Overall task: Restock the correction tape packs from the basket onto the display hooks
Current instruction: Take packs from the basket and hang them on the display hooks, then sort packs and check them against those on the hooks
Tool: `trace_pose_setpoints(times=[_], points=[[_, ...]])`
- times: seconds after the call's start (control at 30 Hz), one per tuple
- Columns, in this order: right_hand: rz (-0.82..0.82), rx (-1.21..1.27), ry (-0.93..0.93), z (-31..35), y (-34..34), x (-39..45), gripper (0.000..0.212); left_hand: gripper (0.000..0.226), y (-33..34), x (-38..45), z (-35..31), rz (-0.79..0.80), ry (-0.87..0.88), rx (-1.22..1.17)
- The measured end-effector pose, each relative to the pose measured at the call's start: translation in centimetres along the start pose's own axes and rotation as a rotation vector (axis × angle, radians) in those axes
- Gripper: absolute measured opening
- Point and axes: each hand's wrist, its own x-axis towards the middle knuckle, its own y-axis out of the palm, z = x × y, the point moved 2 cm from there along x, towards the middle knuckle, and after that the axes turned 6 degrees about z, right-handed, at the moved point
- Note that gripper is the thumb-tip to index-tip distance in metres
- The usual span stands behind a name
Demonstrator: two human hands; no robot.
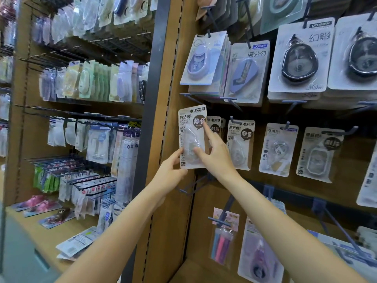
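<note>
A correction tape pack [191, 137] is held upright against the wooden display panel [175, 82], just left of the packs already hanging in the middle row [240, 144]. The left hand [169, 172] forms a grip on its lower left corner, thumb on the front. The right hand [216, 154] touches the pack's face, thumb on the blister and forefinger stretched up along the right edge; its other fingers are hidden.

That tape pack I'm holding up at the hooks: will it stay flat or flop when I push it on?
The tape pack looks like a flat card with a clear plastic bubble, so probably fairly stiff and light. The left hand grips its bottom corner; the top may wobble. The right hand touches the glossy bubble, which could be slippery.
</note>
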Motion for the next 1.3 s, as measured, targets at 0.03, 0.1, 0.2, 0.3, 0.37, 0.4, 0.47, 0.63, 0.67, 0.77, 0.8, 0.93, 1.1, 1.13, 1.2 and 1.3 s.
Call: trace_pose_setpoints(times=[0.03, 0.1, 0.2, 0.3, 0.37, 0.4, 0.47, 0.63, 0.67, 0.77, 0.8, 0.93, 1.1, 1.13, 1.2, 1.3], points=[[-0.006, 0.022, 0.027, -0.4, 0.0, 0.2, 0.069, 0.060, 0.0, 0.2, 0.1, 0.006, -0.004, 0.014], [-0.034, 0.105, 0.095, -1.5, 0.1, 0.4, 0.065, 0.058, 0.0, 0.3, 0.1, 0.014, -0.010, 0.034], [-0.057, 0.149, 0.172, -2.8, 0.3, 0.9, 0.064, 0.053, -0.2, 0.1, 0.4, 0.017, -0.015, 0.077], [-0.081, -0.049, 0.301, -3.3, 0.2, 3.0, 0.062, 0.044, -1.2, -0.7, 1.1, -0.065, 0.053, 0.193], [-0.037, -0.216, 0.432, -3.2, 0.1, 4.5, 0.057, 0.036, -2.1, -1.8, 1.8, -0.197, 0.109, 0.230], [-0.001, -0.260, 0.490, -3.1, 0.1, 4.8, 0.054, 0.033, -2.6, -2.5, 2.2, -0.259, 0.124, 0.220], [0.055, -0.292, 0.522, -2.8, 0.1, 4.4, 0.044, 0.030, -3.2, -3.9, 2.9, -0.346, 0.136, 0.211], [0.025, -0.159, 0.063, 3.9, 1.3, -4.8, 0.029, 0.027, -5.3, -10.4, 5.3, -0.480, 0.114, 0.235], [0.057, -0.131, -0.053, 5.6, 2.4, -7.8, 0.027, 0.026, -5.9, -12.5, 6.6, -0.502, 0.085, 0.241], [0.216, -0.044, -0.292, 7.7, 7.6, -16.6, 0.021, 0.028, -8.0, -20.5, 13.2, -0.581, -0.100, 0.227], [0.282, -0.010, -0.299, 7.1, 10.2, -19.3, 0.020, 0.029, -8.7, -23.6, 16.0, -0.594, -0.200, 0.240], [0.792, 0.141, 0.084, 1.6, 23.1, -30.1, 0.033, 0.027, -10.2, -38.3, 26.8, -0.546, -0.743, 0.367], [1.255, 0.209, 0.708, -2.9, 34.9, -41.6, 0.041, 0.033, -11.2, -48.2, 33.4, -0.519, -1.086, 0.432], [1.287, 0.200, 0.735, -3.2, 36.4, -43.0, 0.044, 0.032, -11.3, -48.4, 34.0, -0.502, -1.102, 0.432], [1.330, 0.122, 0.692, -4.0, 39.1, -45.0, 0.048, 0.032, -11.0, -48.3, 35.5, -0.453, -1.104, 0.411], [1.363, 0.028, 0.543, -5.0, 42.4, -47.5, 0.062, 0.040, -9.7, -48.2, 38.1, -0.350, -1.188, 0.374]])
